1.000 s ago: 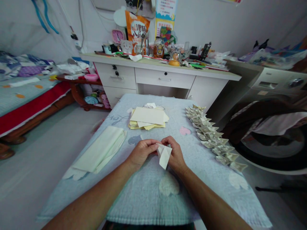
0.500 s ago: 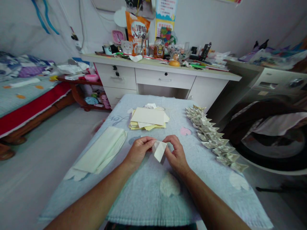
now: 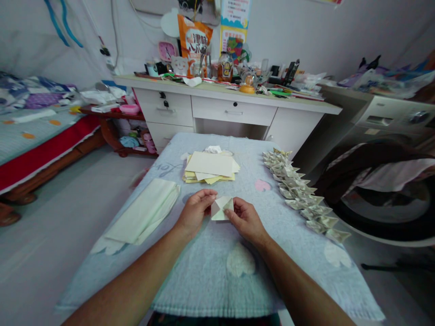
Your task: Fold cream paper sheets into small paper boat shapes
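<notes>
A small folded square of cream paper (image 3: 220, 212) with diagonal creases is held between my two hands, above the blue cloth. My left hand (image 3: 196, 210) pinches its left edge between thumb and fingers. On the other side, my right hand (image 3: 247, 219) grips the right edge, its thumb lying over the face of the paper. Beyond the hands lies a stack of cream and yellow paper sheets (image 3: 210, 164). To the right runs a slanting row of folded paper boats (image 3: 299, 192). A larger folded pale sheet (image 3: 144, 212) rests at the left.
The table under the hands is covered with a pale blue cloth (image 3: 204, 280). Behind it stands a white desk (image 3: 234, 111) crowded with jars, a snack bag and papers. A washing machine (image 3: 390, 117) is on the right, a bed (image 3: 41, 131) on the left.
The folded paper has turned from a tilted, angled shape to a flat square facing me. My right hand has lowered slightly, and its thumb now presses on the paper's face.
</notes>
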Demonstrator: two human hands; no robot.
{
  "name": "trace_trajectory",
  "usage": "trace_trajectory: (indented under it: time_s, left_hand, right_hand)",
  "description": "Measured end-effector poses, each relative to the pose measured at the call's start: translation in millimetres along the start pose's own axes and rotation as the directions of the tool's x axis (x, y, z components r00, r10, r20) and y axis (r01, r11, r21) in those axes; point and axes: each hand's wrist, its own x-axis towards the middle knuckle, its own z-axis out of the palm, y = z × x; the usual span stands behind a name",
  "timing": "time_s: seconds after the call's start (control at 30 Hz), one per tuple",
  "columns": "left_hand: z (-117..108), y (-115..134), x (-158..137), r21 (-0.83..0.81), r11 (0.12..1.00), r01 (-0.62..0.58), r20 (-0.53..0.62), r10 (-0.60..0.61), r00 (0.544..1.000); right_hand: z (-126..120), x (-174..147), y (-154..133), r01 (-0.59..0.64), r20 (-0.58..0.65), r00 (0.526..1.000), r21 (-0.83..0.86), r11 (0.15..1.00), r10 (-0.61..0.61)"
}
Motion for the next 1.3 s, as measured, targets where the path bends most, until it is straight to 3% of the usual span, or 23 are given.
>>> trace_trajectory:
  time_s: [0.23, 0.43, 0.6, 0.8, 1.13, 1.3]
  left_hand:
    - [-2.4, 0.2, 1.5, 0.165, 0.985, -0.057, 0.008, 0.056, 0.998]
    - [-1.5, 0.3, 1.3, 0.334, 0.933, -0.134, 0.053, 0.124, 0.991]
    - [-0.2, 1.8, -2.0, 0.259, 0.959, -0.117, 0.134, 0.085, 0.987]
    - [3.8, 2.8, -7.3, 0.149, 0.989, -0.013, 0.27, -0.028, 0.963]
    - [4.9, 2.6, -7.2, 0.171, 0.985, -0.024, 0.293, -0.028, 0.956]
    - [3.9, 2.1, -7.1, 0.155, 0.987, -0.035, 0.248, -0.005, 0.969]
  right_hand:
    - [1.8, -0.9, -6.2, 0.013, -0.004, 1.0, -0.015, 1.0, -0.013]
    - [-0.1, 0.3, -12.0, 0.23, -0.082, 0.963, -0.246, 0.942, -0.256]
    - [-1.8, 0.4, -14.0, 0.358, -0.112, 0.91, -0.275, 0.892, -0.4]
    - [-1.5, -0.5, -12.6, 0.335, -0.215, 0.895, -0.251, 0.908, -0.39]
    - [1.1, -0.8, -12.4, 0.296, -0.231, 0.898, -0.312, 0.903, -0.374]
    - [2.4, -3.2, -15.3, 0.25, -0.202, 0.934, -0.214, 0.944, -0.293]
